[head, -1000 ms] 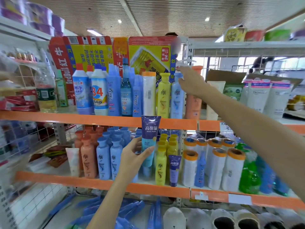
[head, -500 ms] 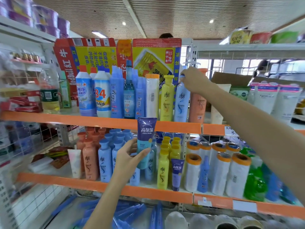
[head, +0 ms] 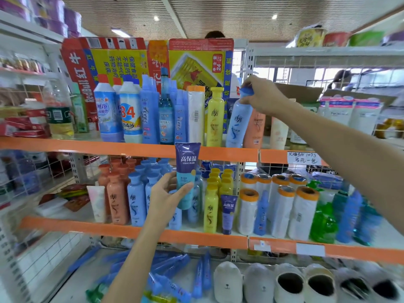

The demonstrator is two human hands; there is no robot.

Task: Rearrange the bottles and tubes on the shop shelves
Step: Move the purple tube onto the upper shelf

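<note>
Two hands are busy at once. The right hand (head: 261, 96), at about one o'clock in the view, has its fingers curled round the cap of a pale blue bottle (head: 238, 121), which leans with its top tilted toward three o'clock and its base at the front of the upper shelf (head: 122, 147). The left hand (head: 165, 196), near six o'clock of centre, grips a purple-and-teal tube (head: 187, 171) by its lower end, holding it upright in front of the shelf edge. At nine o'clock of the blue bottle stands a yellow bottle (head: 215, 118); at three o'clock, touching it or nearly so, an orange bottle (head: 254, 130). Below, the lower shelf (head: 196, 238) carries grouped rows of orange, blue and yellow bottles, with a second purple tube (head: 227, 213) at its front edge. To do this step well, I would lift the blue bottle straight up by the neck before swinging it out, so the neighbours are not knocked over, and keep the tube clear of the shelf lip meanwhile.
</note>
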